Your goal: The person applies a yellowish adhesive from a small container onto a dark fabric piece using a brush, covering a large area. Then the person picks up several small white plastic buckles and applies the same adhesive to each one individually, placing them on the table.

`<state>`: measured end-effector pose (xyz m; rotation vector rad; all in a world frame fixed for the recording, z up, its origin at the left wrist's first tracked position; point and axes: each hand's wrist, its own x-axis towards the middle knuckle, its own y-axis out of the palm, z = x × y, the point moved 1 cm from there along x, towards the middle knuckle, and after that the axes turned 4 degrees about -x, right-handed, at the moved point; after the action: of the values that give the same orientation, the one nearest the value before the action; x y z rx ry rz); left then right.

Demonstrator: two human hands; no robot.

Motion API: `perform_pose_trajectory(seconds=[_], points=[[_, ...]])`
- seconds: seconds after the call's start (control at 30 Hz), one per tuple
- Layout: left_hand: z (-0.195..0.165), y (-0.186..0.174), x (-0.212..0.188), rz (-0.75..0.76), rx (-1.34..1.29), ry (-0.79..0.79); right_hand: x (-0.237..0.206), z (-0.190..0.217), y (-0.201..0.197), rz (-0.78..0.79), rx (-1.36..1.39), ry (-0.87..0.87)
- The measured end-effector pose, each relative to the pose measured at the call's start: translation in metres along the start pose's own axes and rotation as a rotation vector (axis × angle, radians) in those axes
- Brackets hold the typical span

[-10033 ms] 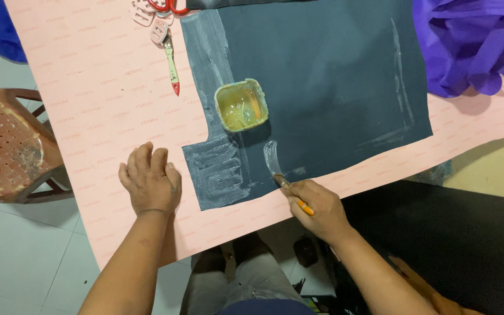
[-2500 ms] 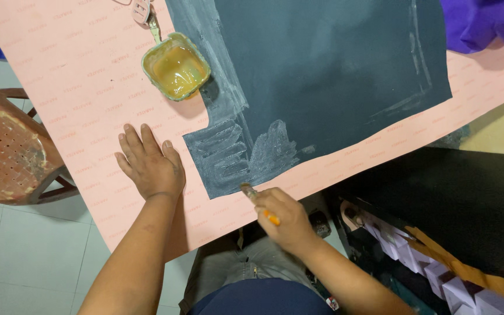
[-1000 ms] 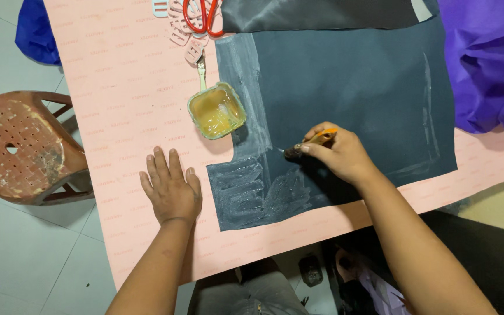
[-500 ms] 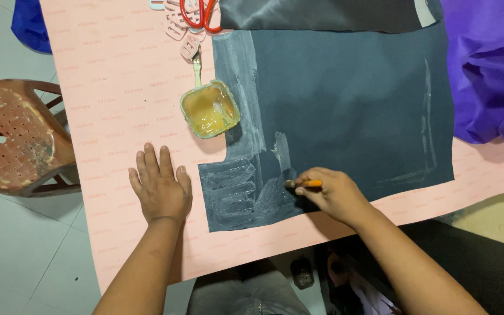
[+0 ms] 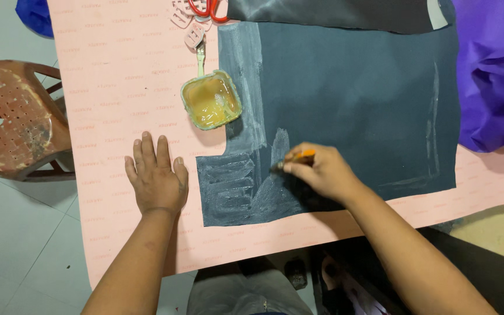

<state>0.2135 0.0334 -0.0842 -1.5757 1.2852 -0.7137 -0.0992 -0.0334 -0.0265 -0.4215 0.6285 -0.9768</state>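
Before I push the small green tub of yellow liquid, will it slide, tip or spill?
The tub looks low and wide, so it will probably slide on the pink paper rather than tip. It is open and looks nearly full, so a quick push may slop liquid out. It looks thin and probably light.

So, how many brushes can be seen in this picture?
2. One brush with an orange handle is held by the right hand on the dark sheet. A second brush lies just above the glue tub; its bristles are hidden.
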Motion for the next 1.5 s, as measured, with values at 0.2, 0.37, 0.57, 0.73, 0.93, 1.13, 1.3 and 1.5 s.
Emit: perform_pose_trajectory(seconds=[0.2, 0.37, 0.57, 0.73, 0.93, 1.13, 1.3, 1.5], points=[[0.000, 0.000, 0.003, 0.031, 0.004, -0.027, 0.044, 0.002, -0.004, -0.124, -0.017, -0.042], [0.001, 0.000, 0.003, 0.043, 0.005, -0.036, -0.006, 0.004, 0.017, 0.117, -0.116, -0.167], [0.000, -0.001, 0.003, 0.038, 0.014, -0.027, 0.023, -0.001, 0.016, -0.202, 0.080, -0.088], [0.002, -0.001, 0.002, 0.050, 0.018, -0.031, -0.010, 0.013, 0.037, 0.013, -0.058, -0.203], [0.000, -0.001, 0.002, 0.039, 0.019, -0.022, 0.002, 0.010, 0.029, -0.070, -0.004, -0.135], [0.000, -0.001, -0.001, 0.050, 0.017, -0.026, -0.026, 0.022, 0.051, 0.050, -0.045, -0.278], [-0.004, -0.001, -0.002, 0.049, 0.028, -0.008, -0.053, 0.012, 0.049, -0.020, -0.045, -0.054], [-0.007, -0.002, -0.004, 0.048, 0.042, -0.001, -0.075, 0.022, 0.070, -0.192, -0.017, -0.244]])
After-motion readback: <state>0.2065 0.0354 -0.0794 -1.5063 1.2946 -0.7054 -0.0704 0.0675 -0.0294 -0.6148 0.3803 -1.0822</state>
